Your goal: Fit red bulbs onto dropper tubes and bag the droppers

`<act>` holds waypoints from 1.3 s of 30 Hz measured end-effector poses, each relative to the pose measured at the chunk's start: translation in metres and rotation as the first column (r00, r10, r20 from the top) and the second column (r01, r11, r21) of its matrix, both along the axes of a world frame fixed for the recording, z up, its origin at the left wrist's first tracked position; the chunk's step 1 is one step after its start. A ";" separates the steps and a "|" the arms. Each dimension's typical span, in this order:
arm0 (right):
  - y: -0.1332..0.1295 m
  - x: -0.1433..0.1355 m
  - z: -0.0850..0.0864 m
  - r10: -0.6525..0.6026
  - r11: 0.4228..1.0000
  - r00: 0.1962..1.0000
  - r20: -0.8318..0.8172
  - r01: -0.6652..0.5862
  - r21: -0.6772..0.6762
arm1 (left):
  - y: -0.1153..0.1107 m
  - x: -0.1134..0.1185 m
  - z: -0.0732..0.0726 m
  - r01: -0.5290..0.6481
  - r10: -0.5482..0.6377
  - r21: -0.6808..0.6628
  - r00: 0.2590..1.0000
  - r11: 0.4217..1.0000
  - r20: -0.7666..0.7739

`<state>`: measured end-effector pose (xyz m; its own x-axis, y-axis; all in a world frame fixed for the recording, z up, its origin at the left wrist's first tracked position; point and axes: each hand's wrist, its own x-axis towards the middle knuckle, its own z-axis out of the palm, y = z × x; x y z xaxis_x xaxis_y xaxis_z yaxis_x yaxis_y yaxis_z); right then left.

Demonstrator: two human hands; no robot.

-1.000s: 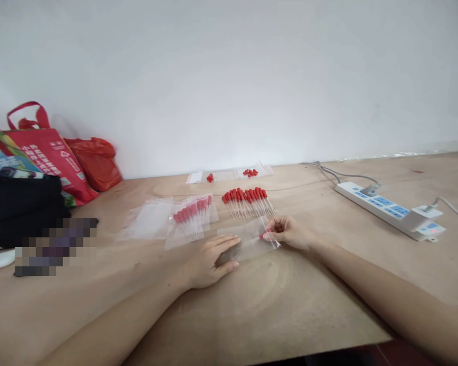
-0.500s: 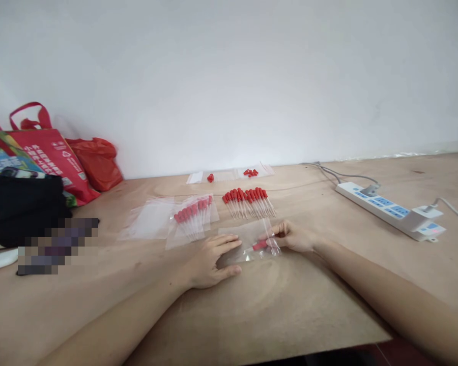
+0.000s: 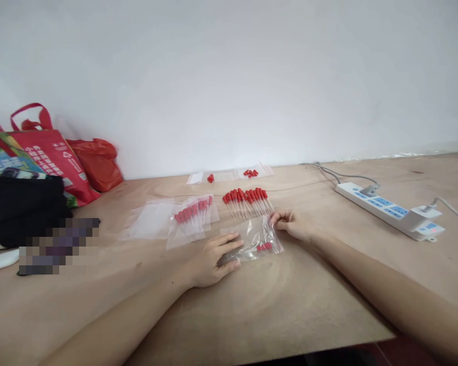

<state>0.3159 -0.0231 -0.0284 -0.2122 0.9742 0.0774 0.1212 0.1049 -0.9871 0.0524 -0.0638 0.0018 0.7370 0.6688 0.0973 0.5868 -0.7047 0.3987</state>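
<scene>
A clear zip-lock bag (image 3: 248,238) lies flat in front of me with one red-bulbed dropper (image 3: 264,246) inside, its bulb near the bag's right-hand opening. Resting on the bag's left end, my left hand (image 3: 218,258) has its fingers stretched and apart. My right hand (image 3: 288,222) pinches the bag's far right corner between thumb and fingers. Just beyond the bag, several droppers (image 3: 248,201) lie in a row with their red bulbs pointing away. To the left, filled bags of droppers (image 3: 191,216) overlap a stack of flat bags (image 3: 150,218).
At the back lie small bags (image 3: 225,176) with loose red bulbs (image 3: 251,173). A white power strip (image 3: 385,208) with plugs and cables is on the right. Red shopping bags (image 3: 53,157), a black cloth item (image 3: 26,208) and a blurred dark object (image 3: 57,246) sit at left.
My right hand has let go of the dropper's red bulb and moved up to the bag's far corner. The dropper now lies inside the bag. My left hand has hardly moved.
</scene>
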 end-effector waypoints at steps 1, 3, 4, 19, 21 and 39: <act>0.008 0.002 -0.002 -0.126 0.992 0.992 0.013 0.126 -0.016 | 0.000 0.000 0.000 -0.004 0.004 -0.006 1.000 1.000 -0.014; 0.025 0.007 -0.005 -0.354 0.935 0.928 0.116 0.356 0.001 | 0.001 -0.001 -0.001 -0.009 0.009 -0.009 0.999 1.000 -0.033; 0.034 0.009 -0.006 -0.421 0.905 0.886 0.194 0.424 0.031 | 0.001 -0.001 -0.002 -0.010 0.010 -0.006 0.999 1.000 -0.038; 0.089 -0.005 0.003 -0.471 0.859 0.653 0.593 0.492 0.140 | 0.006 0.000 -0.007 0.048 -0.068 0.125 0.985 0.991 0.162; 0.087 -0.005 0.004 -0.462 0.865 0.648 0.606 0.482 0.144 | 0.007 0.000 -0.008 0.048 -0.062 0.095 0.985 0.994 0.159; 0.004 0.005 0.000 -0.356 0.934 0.935 0.004 0.355 0.041 | 0.004 -0.002 -0.005 0.011 -0.011 0.007 1.000 1.000 0.027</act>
<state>0.3205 -0.0193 -0.0283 0.1462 0.9824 0.1159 0.1687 0.0907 -0.9815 0.0508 -0.0601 -0.0030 0.7412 0.6602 0.1220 0.5684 -0.7138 0.4091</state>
